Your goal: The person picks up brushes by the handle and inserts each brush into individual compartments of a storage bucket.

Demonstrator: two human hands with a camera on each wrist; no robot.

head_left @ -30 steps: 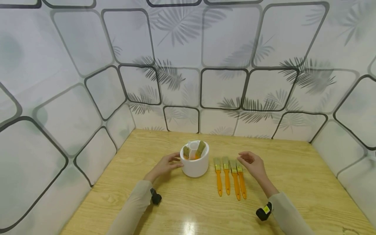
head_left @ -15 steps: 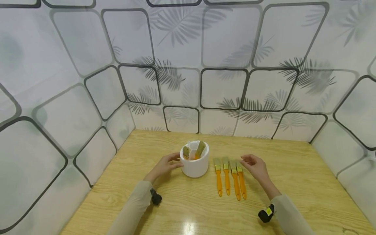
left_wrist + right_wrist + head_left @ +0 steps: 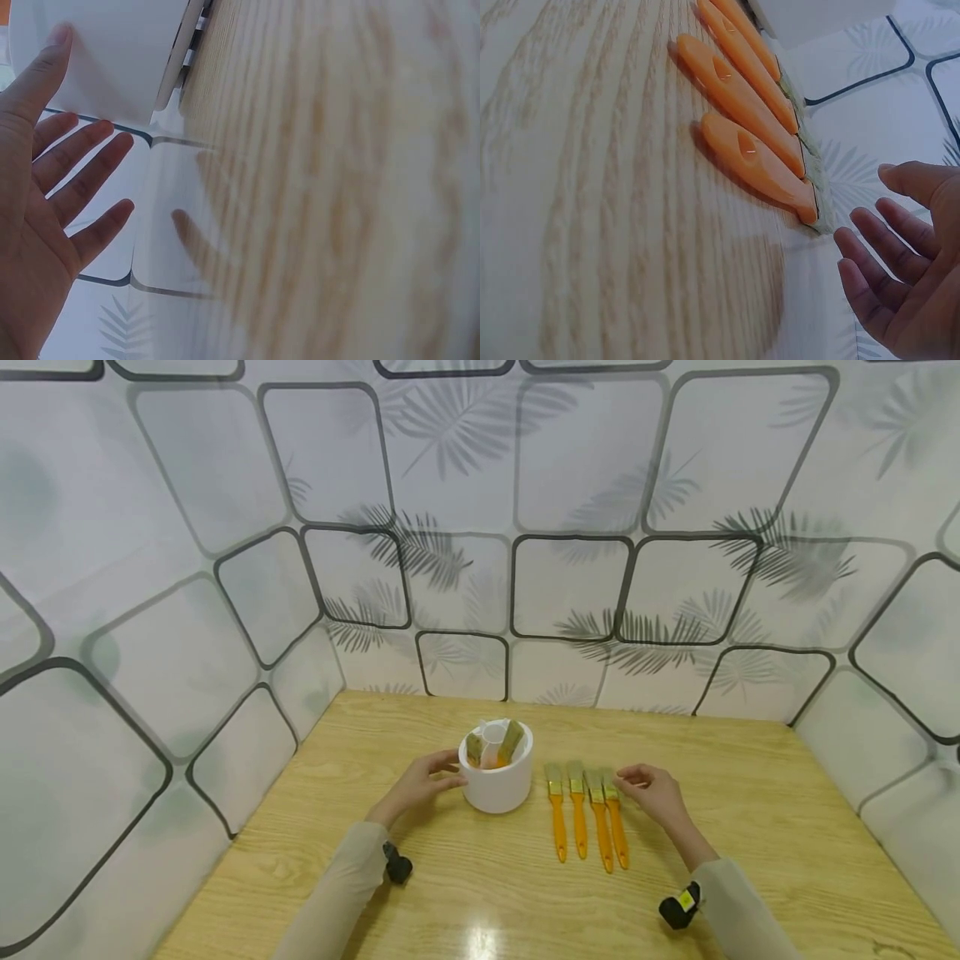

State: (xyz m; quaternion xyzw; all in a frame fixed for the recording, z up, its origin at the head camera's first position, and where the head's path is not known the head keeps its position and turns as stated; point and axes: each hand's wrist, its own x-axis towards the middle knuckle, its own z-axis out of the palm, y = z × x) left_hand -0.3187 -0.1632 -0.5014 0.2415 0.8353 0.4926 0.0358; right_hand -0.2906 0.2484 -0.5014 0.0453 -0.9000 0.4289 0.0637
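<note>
The white cup (image 3: 497, 793) stands upright on the wooden table (image 3: 450, 902), holding 2 brushes with their bristles up (image 3: 512, 743) and a white tube (image 3: 493, 735) between them. The left hand (image 3: 418, 787) is at the cup's left side: its thumb seems to touch the wall, the fingers reach out loosely, and it grasps nothing.

To the right of the cup, 4 paintbrushes (image 3: 580, 822) with orange handles lie side by side. Their bristles point away from the person, and the handle ends come nearer to the person than the cup does. The 2 closest to the cup lie apart; the 2 farthest from it lie close together at the bristles.

The right hand (image 3: 656, 795) is farther right of the cup, past the brushes, its fingers loosely bent and holding nothing. Its fingertips are just beside the bristles of the brush farthest from the cup; whether they touch, I cannot tell. Behind the cup rises a pale wall (image 3: 570, 585) with dark rounded squares and grey leaves.
</note>
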